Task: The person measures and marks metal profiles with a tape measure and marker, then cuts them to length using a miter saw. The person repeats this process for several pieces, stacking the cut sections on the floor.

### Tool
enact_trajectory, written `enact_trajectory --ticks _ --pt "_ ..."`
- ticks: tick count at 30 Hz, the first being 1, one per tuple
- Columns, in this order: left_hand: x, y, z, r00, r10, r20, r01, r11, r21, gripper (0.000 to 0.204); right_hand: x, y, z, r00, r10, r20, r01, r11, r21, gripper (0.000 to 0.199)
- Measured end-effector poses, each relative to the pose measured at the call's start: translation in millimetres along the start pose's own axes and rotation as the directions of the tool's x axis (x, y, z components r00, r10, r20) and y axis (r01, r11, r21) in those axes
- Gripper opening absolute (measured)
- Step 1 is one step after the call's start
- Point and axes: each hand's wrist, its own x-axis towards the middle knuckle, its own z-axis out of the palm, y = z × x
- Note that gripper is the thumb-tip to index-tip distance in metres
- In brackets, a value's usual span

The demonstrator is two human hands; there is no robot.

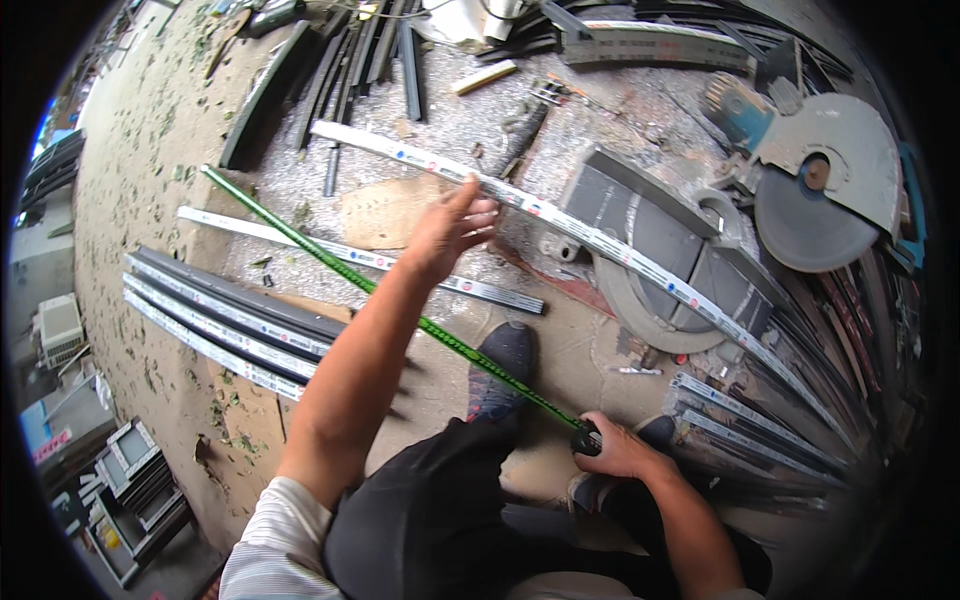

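Observation:
My left hand (452,232) reaches over a long metal profile (580,232) with a white printed film on it. One fingertip meets the profile's near edge; the other fingers are loosely bent below it, not wrapped round it. The profile lies slantwise across the grey bed of a miter saw (640,235). In my right hand (620,452), low on the right, is a black tape measure (586,438). Its green blade (468,352) runs out to the upper left, passing behind my left forearm, over another film-covered profile (505,296) on the ground.
The saw's round blade (815,215) and guard are raised at the right. Several dark profiles (225,318) lie at left, with more short profiles (745,415) at lower right. Dark offcuts (412,72) lie at the back. My shoe (503,365) stands below the tape blade.

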Motion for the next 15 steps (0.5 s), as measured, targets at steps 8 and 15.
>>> enact_trajectory --ticks 8,15 --pt "13.1 -8.3 34.9 0.998 0.023 -0.065 -0.026 0.999 -0.046 0.04 5.2 13.5 6.5 0.999 -0.032 0.004 0.032 0.999 -0.004 0.088" --pt "28.4 21.8 -31.2 0.968 0.242 -0.062 -0.249 0.953 -0.169 0.024 -2.5 -0.9 -0.9 0.994 0.107 0.017 -0.106 0.993 -0.046 0.082"
